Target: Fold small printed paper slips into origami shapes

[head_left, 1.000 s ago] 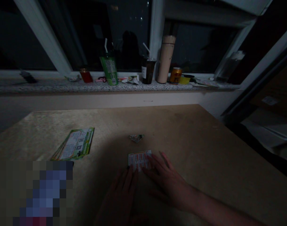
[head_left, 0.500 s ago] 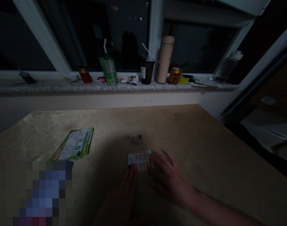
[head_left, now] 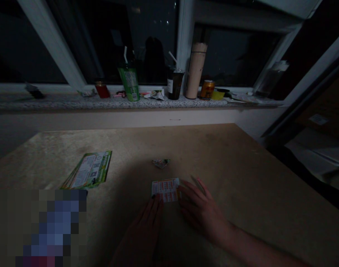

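A small printed sheet of paper [head_left: 167,188], seemingly folded, lies flat on the table in front of me. My left hand [head_left: 145,224] rests with its fingers stretched out, the tips on the sheet's lower left corner. At the sheet's right edge is my right hand [head_left: 199,204], its fingers spread and the tips touching or close to the paper. Just beyond the sheet lies a small folded paper piece [head_left: 160,163] with a printed pattern. Shadow darkens the area under both hands, and the left thumb is hidden.
A stack of green and white leaflets [head_left: 91,168] lies at the left of the wooden table [head_left: 197,144]. A pixelated patch covers the lower left. On the windowsill [head_left: 152,104] stand a green cup [head_left: 129,83], a dark cup [head_left: 174,85], a pink flask [head_left: 196,70] and a gold can [head_left: 207,90].
The view has shifted very slightly. Both hands and the sheet stay in nearly the same place; the right fingers look drawn a little closer together.
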Action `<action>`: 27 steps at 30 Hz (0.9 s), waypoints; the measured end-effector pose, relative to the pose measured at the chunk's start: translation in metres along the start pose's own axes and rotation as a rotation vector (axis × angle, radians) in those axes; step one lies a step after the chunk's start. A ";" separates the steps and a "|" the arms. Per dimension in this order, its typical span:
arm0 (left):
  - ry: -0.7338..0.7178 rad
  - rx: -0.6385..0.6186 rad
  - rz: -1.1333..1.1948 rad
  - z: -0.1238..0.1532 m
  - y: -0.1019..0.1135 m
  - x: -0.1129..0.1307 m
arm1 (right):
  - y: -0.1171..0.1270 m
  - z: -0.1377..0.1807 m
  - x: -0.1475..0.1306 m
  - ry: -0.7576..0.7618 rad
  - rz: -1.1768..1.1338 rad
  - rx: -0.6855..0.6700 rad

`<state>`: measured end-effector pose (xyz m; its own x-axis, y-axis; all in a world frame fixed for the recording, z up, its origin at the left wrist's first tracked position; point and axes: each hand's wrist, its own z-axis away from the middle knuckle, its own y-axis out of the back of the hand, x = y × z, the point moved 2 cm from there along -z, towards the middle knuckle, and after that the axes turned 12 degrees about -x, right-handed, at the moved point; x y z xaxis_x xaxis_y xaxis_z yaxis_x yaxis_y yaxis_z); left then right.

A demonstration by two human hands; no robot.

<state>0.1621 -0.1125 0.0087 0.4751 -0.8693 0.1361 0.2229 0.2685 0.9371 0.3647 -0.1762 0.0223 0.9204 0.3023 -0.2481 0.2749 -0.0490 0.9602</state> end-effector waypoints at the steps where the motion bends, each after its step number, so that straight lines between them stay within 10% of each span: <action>1: -0.004 0.008 0.000 -0.001 -0.003 -0.001 | 0.000 0.000 0.000 0.007 -0.005 -0.001; 27: -0.072 0.191 0.022 -0.010 0.006 -0.034 | 0.011 0.001 -0.017 0.403 -0.180 -0.273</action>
<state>0.1560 -0.0774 0.0069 0.4144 -0.8933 0.1739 0.0443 0.2106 0.9766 0.3526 -0.1828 0.0372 0.6704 0.6282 -0.3950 0.2871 0.2713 0.9187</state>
